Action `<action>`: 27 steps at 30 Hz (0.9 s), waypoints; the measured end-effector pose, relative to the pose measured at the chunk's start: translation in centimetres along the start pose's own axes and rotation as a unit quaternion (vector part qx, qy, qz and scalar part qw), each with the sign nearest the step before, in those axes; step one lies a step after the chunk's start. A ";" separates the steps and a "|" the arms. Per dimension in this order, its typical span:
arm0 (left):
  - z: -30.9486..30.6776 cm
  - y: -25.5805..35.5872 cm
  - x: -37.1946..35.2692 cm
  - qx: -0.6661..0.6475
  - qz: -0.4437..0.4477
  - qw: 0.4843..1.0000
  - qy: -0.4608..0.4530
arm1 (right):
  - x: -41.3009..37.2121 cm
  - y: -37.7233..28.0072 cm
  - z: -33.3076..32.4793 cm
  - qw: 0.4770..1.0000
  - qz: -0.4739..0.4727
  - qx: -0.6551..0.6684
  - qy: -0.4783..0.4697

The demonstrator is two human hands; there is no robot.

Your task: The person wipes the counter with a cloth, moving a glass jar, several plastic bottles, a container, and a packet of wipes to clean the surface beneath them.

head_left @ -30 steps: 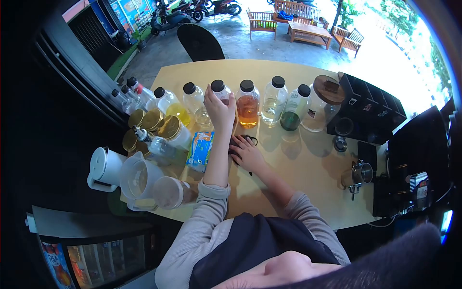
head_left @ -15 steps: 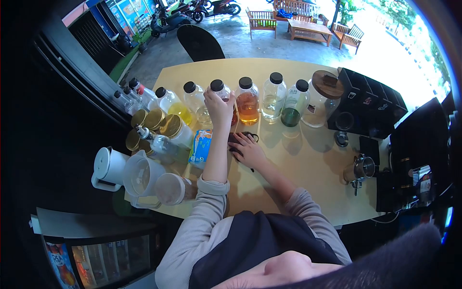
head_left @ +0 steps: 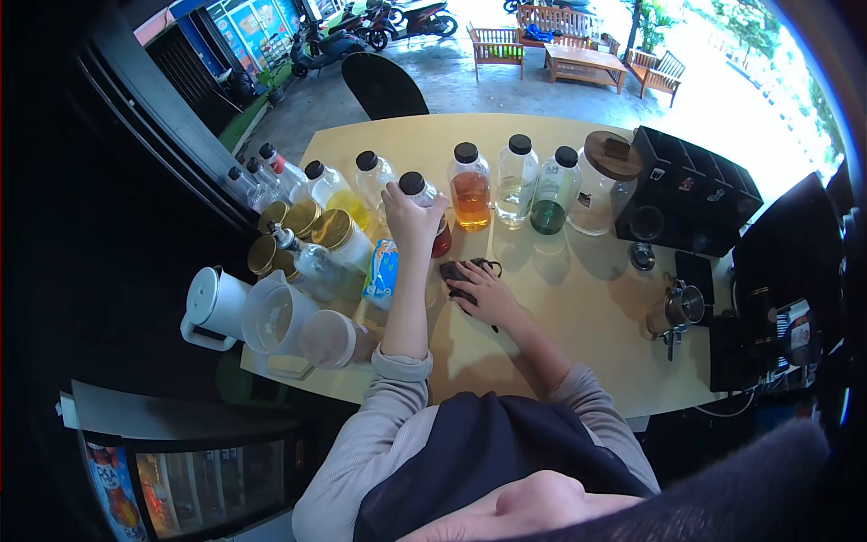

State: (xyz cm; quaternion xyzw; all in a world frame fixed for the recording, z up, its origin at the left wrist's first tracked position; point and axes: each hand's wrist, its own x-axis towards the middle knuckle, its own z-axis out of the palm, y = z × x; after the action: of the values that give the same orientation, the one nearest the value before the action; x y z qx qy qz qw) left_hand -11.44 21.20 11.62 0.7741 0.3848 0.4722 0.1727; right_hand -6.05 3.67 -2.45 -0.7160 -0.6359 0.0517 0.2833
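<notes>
My left hand [head_left: 414, 219] is wrapped round the upper part of a clear bottle with a black cap [head_left: 412, 183] and dark red liquid [head_left: 442, 240]. Flat over a dark cloth [head_left: 458, 272] on the table lies my right hand [head_left: 481, 293], its fingers spread. Beside my left forearm stands a blue carton or pack [head_left: 383, 268]. An amber-filled bottle [head_left: 471, 200] is to the right of the held bottle, and a clear bottle [head_left: 373, 185] is just behind it on the left.
On the wooden table [head_left: 578, 343], several gold-lidded jars [head_left: 334, 229], a white jug [head_left: 217, 303] and a clear pitcher [head_left: 271, 316] crowd the left. At the right are a wooden-lidded jar [head_left: 591, 203], a black organizer [head_left: 686, 194] and a metal cup [head_left: 679, 305].
My left hand has drawn the red-filled bottle toward me, out of line with the other bottles. The camera view has shifted slightly; my right hand stays on the dark cloth.
</notes>
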 end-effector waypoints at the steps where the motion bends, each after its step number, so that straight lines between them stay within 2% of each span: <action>1: -0.3 0.1 -0.1 0.008 -0.002 1.000 0.002 | -0.2 0.0 0.0 1.000 -0.001 0.000 0.000; 4: -0.4 -0.1 0.4 -0.047 -0.042 0.998 -0.019 | -0.5 -0.1 0.0 1.000 0.003 -0.005 -0.001; 7: -0.7 -0.1 0.9 -0.021 -0.052 0.998 -0.030 | -0.5 0.0 0.1 1.000 0.010 -0.005 -0.005; 19: -3.3 0.5 -1.6 -0.022 -0.038 0.997 -0.071 | -1.8 0.1 -0.9 0.999 0.010 0.029 -0.009; 21: -3.7 0.3 -2.3 -0.025 -0.033 0.997 -0.064 | -2.0 0.7 -1.5 0.998 -0.019 0.059 -0.026; 27: -6.3 -0.1 -4.8 -0.028 -0.002 0.997 -0.067 | -2.7 1.9 -3.3 0.996 -0.009 0.064 -0.054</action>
State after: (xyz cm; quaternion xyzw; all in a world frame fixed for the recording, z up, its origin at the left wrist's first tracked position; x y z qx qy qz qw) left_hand -18.19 17.06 11.83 0.7980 0.3605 0.4297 0.2202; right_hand -3.43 -0.03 -1.34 -0.6867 -0.6524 0.1281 0.2940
